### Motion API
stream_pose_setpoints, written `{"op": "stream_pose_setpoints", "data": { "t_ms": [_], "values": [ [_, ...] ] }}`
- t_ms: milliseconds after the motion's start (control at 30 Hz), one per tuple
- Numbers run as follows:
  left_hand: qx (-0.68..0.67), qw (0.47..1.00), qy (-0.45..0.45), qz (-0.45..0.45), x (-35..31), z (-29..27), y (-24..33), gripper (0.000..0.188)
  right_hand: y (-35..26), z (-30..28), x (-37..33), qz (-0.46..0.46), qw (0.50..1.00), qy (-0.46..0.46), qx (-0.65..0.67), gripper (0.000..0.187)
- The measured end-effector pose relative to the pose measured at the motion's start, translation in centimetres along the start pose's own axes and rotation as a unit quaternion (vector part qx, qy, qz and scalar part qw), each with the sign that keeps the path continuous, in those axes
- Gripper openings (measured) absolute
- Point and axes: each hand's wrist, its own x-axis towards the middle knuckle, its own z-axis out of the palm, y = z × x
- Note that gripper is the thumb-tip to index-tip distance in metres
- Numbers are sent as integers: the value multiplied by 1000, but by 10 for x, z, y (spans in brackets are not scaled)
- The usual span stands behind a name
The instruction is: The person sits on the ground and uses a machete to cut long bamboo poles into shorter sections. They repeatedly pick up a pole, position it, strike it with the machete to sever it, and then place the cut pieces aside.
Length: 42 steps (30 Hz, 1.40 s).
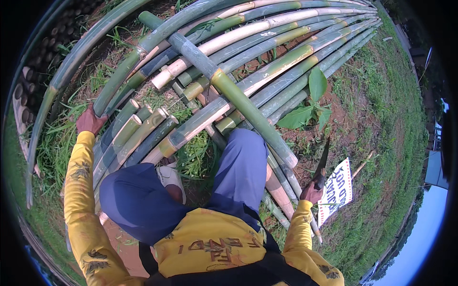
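Observation:
My left hand point(90, 120) is closed around the near end of a long green bamboo pole point(117, 78), at the left side of the pile. Right beside it lie several short cut bamboo pieces point(125, 132). My right hand point(312, 191) is closed on the handle of a machete point(323, 157), whose dark blade points away from me. A thick bamboo pole point(238, 95) lies crosswise over the others near the middle. My legs point(241, 167) are bent among the near bamboo ends.
Long bamboo poles point(281, 24) stretch off to the far right. A white sign point(336, 188) on a stick lies beside the machete. A broad-leafed plant point(305, 114) grows next to the poles. Grass point(381, 190) covers the ground at right; stacked bamboo point(28, 88) sits at far left.

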Motion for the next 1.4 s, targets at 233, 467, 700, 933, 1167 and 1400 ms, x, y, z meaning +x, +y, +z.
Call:
{"op": "stream_pose_setpoints", "data": {
  "t_ms": [233, 467, 700, 933, 1167, 1400],
  "values": [
    [-82, 996, -3, 31, 15, -29, 26, 91, -152, -85, -10, -208, 944, -101, 236, 44],
    [-126, 992, 13, -15, 31, -7, 38, 67, -327, -23, -73, -299, 813, -393, 310, 20],
    [-134, 990, 46, -19, 25, -7, 43, 56, -406, 44, -168, -435, 678, -503, 312, 16],
    [-138, 989, 49, -11, 25, -11, 45, 56, -406, 67, -182, -473, 645, -518, 303, 17],
    [-135, 988, 77, 0, 26, 2, 45, 54, -399, 62, -191, -452, 650, -533, 298, 19],
    [-130, 989, 74, 11, 28, 2, 37, 52, -390, 55, -194, -429, 649, -570, 263, 18]
  ]
}}
